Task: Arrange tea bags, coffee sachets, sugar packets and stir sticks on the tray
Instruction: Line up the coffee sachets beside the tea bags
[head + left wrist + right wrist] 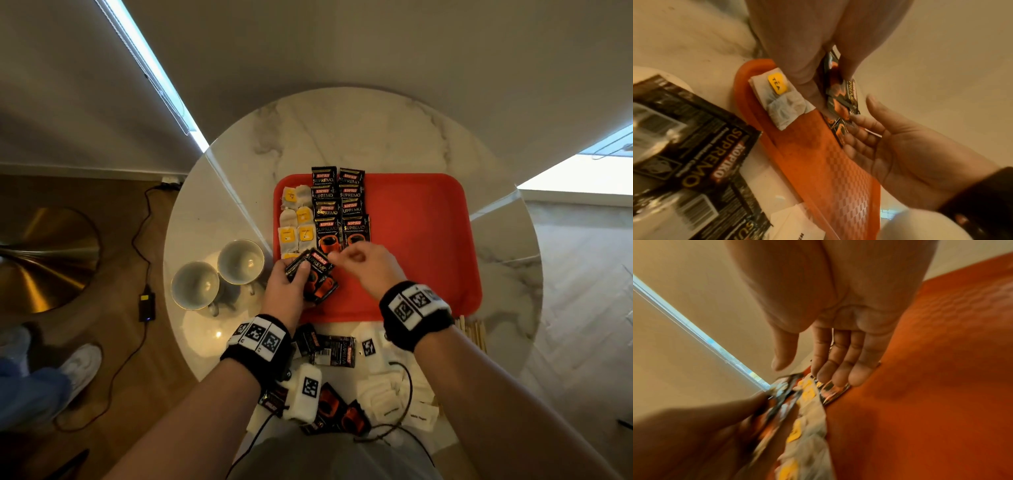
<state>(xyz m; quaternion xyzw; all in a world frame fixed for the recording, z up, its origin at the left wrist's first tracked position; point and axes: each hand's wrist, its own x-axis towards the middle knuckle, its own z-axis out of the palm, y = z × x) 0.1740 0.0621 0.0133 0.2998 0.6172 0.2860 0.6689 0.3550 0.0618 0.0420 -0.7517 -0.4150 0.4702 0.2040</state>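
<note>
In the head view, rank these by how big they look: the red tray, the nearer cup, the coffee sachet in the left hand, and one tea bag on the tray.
1. Red tray.
2. Nearer cup.
3. Coffee sachet that the left hand grips; partly covered by fingers.
4. Tea bag.

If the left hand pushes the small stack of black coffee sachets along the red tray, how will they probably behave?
The black glossy foil coffee sachets in the left hand probably slide over each other: their shiny faces look slippery. They look thin and flat, so likely light and somewhat bendable. The red plastic tray shows a textured surface, which may slow sliding slightly.
</note>
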